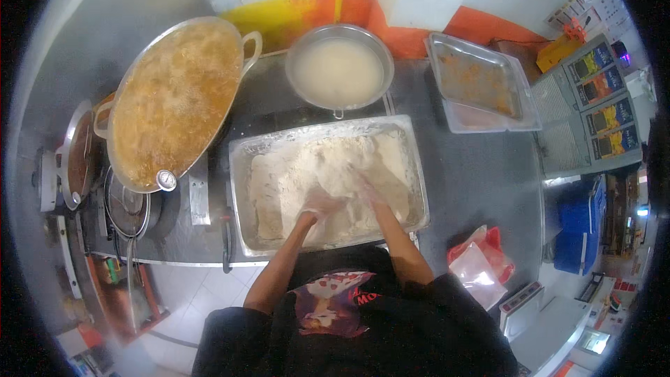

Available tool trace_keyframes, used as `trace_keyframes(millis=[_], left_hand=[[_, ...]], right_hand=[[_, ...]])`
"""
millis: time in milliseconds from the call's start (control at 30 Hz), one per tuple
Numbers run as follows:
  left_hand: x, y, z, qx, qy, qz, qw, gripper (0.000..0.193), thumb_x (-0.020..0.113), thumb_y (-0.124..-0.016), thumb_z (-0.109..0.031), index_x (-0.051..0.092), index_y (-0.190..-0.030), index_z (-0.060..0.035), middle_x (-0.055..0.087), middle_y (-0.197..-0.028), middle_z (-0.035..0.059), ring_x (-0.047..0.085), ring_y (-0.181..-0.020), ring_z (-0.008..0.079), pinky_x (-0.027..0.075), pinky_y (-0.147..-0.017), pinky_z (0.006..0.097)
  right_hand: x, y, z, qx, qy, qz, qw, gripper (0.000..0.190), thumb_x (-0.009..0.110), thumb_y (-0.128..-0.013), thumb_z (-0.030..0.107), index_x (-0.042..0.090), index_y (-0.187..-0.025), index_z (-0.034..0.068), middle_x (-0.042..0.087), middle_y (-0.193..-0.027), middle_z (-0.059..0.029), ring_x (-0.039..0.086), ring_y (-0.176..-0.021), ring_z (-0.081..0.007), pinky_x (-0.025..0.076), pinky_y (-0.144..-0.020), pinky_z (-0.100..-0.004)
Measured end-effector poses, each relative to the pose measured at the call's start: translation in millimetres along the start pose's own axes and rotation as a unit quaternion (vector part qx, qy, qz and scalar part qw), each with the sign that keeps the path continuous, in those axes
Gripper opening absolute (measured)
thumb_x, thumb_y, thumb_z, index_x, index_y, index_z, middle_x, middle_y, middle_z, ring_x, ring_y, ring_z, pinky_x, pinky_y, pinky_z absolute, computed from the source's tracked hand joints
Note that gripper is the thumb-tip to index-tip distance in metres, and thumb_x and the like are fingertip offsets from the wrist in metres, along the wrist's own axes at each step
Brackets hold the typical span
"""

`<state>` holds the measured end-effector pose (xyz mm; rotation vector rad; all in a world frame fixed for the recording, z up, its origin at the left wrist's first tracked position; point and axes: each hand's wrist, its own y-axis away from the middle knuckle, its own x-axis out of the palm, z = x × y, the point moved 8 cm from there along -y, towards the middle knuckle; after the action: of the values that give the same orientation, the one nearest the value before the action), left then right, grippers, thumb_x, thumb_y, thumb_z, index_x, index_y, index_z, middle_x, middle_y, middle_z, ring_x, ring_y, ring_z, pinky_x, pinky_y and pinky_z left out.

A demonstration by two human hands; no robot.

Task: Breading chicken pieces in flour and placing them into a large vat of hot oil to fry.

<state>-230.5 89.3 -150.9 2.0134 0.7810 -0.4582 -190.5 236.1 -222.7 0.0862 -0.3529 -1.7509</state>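
Note:
A rectangular metal tray (239,183) of pale flour (293,167) lies in front of me. Both hands are inside it, whitened by flour or thin gloves; I cannot tell which. My left hand (323,203) rests low in the flour, its fingers pointing right. To its right, my right hand (370,192) reaches up against a flour-covered mound (337,170) in the middle of the tray. Blur and flour hide the fingertips, so whether either hand grips anything is unclear. Any pieces under the flour are hidden.
A large pot of bubbling oil (175,99) with a dial thermometer (166,180) stands left. Behind the tray is a metal bowl of milky liquid (340,70). A wire strainer (127,209), tongs (226,243), stacked trays (476,78) and plastic bags (479,267) lie around.

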Motion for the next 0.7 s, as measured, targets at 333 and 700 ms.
trace_keyframes(millis=[333, 700], left_hand=[[23, -48, 91, 0.114, -0.230, -0.129, 0.958, 0.056, 0.056, -0.083, -0.048, 0.054, -0.126, -0.0134, 0.060, -0.120, 0.0115, 0.060, -0.104, 0.0289, 0.041, -0.095, 0.0386], [-7, 9, -3, 0.280, -0.364, -0.262, 0.849, 0.042, 0.047, -0.085, -0.028, 0.052, -0.121, -0.0061, 0.059, -0.111, 0.0213, 0.054, -0.108, 0.0371, 0.039, -0.090, 0.0525]], right_hand=[[-26, 35, 65, 0.064, 0.271, 0.080, 0.957, 0.046, 0.046, -0.091, 0.034, 0.051, -0.131, 0.011, 0.050, -0.130, -0.0202, 0.042, -0.125, -0.0335, 0.031, -0.104, -0.0424], [-82, 30, -34, -0.088, 0.679, -0.156, 0.712, 0.033, 0.060, -0.074, 0.027, 0.063, -0.097, 0.004, 0.060, -0.104, -0.0213, 0.058, -0.088, -0.0391, 0.044, -0.079, -0.0505]])
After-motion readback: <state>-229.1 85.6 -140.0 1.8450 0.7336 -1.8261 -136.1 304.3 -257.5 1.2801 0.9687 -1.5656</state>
